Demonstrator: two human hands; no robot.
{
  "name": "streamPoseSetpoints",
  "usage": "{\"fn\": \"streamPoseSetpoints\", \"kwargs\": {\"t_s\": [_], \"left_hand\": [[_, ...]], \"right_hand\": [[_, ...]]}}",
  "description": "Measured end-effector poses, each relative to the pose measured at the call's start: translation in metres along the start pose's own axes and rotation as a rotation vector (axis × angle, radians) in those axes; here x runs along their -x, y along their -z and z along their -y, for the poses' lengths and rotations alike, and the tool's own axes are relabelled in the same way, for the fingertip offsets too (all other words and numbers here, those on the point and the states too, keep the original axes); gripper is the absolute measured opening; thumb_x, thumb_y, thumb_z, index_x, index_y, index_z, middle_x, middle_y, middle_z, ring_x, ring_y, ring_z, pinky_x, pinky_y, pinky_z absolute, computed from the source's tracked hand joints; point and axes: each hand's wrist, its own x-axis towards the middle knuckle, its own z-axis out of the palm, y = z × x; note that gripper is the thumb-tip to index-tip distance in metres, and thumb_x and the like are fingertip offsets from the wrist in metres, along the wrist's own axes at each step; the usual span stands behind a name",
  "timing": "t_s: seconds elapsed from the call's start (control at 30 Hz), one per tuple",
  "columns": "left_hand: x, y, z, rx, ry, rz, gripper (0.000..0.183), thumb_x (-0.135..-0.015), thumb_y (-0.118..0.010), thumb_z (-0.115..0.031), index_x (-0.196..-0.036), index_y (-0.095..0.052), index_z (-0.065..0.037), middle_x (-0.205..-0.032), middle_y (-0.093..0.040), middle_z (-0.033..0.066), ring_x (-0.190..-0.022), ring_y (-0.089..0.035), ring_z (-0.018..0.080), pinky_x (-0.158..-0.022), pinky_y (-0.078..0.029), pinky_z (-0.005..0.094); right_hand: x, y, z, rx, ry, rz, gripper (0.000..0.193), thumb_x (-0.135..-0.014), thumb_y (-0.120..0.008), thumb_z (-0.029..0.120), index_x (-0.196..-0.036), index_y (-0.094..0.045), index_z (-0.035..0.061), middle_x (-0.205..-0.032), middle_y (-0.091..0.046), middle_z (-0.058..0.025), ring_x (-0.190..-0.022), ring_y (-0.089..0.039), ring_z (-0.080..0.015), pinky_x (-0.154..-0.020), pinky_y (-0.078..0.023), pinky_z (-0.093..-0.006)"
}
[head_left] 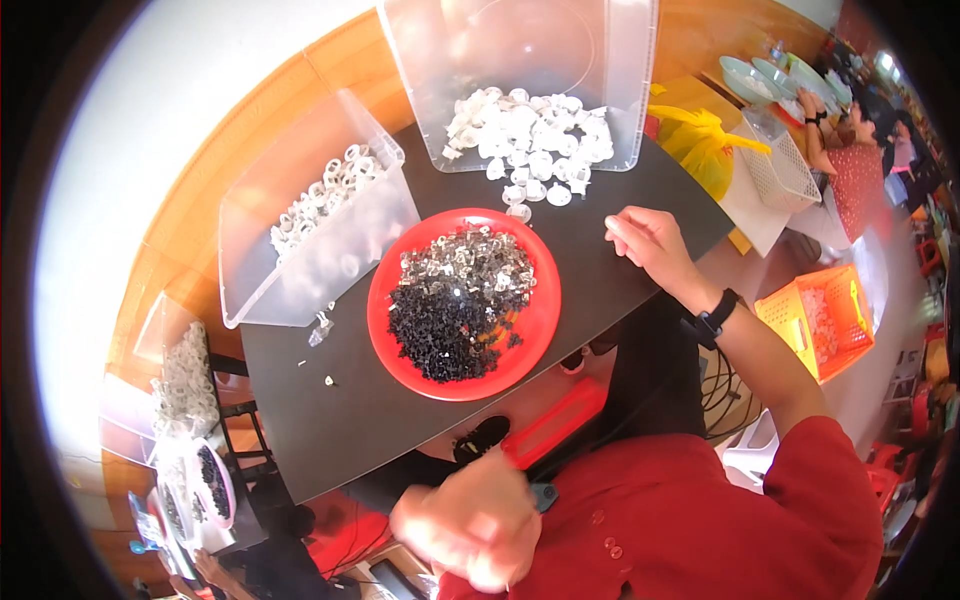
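Note:
My right hand (648,246) hovers over the right part of the dark table, its fingers curled and pressed together. Whether anything small sits between those fingertips is hidden. Close to my body, below the table's front edge, my left hand (472,520) is smeared by motion, so its fingers cannot be read. A red round tray (545,350) stands on the table between the hands. It holds a heap of small black parts (440,330) and a heap of small metal pieces (470,262). White plastic parts (540,135) spill from a tipped clear bin (520,50).
Left of the tray, another clear bin (310,290) holds white ring-shaped parts (330,195). Tiny loose pieces lie near it. A yellow bag (700,150) and an orange basket (850,350) are at the right. Other people (850,170) sit beyond.

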Motion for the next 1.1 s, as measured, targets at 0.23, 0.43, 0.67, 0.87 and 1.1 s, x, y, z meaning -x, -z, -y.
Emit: {"fn": "streamPoseSetpoints", "kwargs": {"t_s": [0.23, 0.43, 0.67, 0.87, 1.1], "left_hand": [[0.019, -0.013, 0.064, -0.113, 0.600, -0.076, 0.024, -0.099, -0.050, -0.018, -0.079, -0.050, -0.004, -0.067, -0.048, 0.0027, -0.058, -0.043, 0.0099, -0.056, -0.036, 0.0229], [0.022, -0.008, 0.071, -0.294, 0.813, -0.069, 0.021, -0.097, -0.054, -0.020, -0.083, -0.053, -0.005, -0.068, -0.051, 0.0014, -0.059, -0.044, 0.0078, -0.055, -0.036, 0.0212], [0.020, -0.001, 0.082, -0.346, 0.888, 0.034, 0.017, -0.097, -0.055, -0.018, -0.086, -0.055, -0.005, -0.070, -0.052, -0.0013, -0.062, -0.045, 0.0052, -0.059, -0.038, 0.0198], [0.001, 0.001, 0.088, -0.382, 0.951, 0.205, 0.016, -0.098, -0.055, -0.018, -0.088, -0.055, -0.005, -0.071, -0.052, -0.0023, -0.064, -0.045, 0.0040, -0.060, -0.038, 0.0193], [-0.004, 0.007, 0.088, -0.323, 0.963, 0.294, 0.011, -0.096, -0.058, -0.012, -0.089, -0.054, -0.005, -0.075, -0.051, -0.0031, -0.066, -0.045, 0.0029, -0.060, -0.039, 0.0195]], "right_hand": [[-0.008, -0.002, -0.020, 0.054, 0.154, -0.015, 0.031, -0.092, -0.060, 0.025, -0.080, -0.065, -0.0028, -0.062, -0.060, -0.0034, -0.058, -0.053, -0.0054, -0.055, -0.042, -0.0228], [-0.006, 0.000, -0.018, 0.090, 0.154, -0.012, 0.029, -0.092, -0.062, 0.024, -0.078, -0.065, -0.0020, -0.060, -0.060, -0.0039, -0.055, -0.054, -0.0072, -0.054, -0.043, -0.0235], [-0.004, -0.002, -0.016, 0.152, 0.193, -0.047, 0.026, -0.091, -0.063, 0.023, -0.081, -0.066, -0.0010, -0.060, -0.060, -0.0033, -0.054, -0.054, -0.0067, -0.052, -0.043, -0.0241], [-0.017, 0.005, -0.002, 0.133, -0.027, 0.065, 0.020, -0.091, -0.063, 0.020, -0.091, -0.065, 0.0007, -0.067, -0.060, -0.0019, -0.051, -0.050, -0.0050, -0.047, -0.041, -0.0229], [-0.064, 0.002, 0.019, 0.590, 0.079, 0.072, 0.026, -0.083, -0.069, 0.021, -0.102, -0.062, 0.0042, -0.078, -0.064, -0.0112, -0.067, -0.061, -0.0229, -0.062, -0.049, -0.0357]]}}
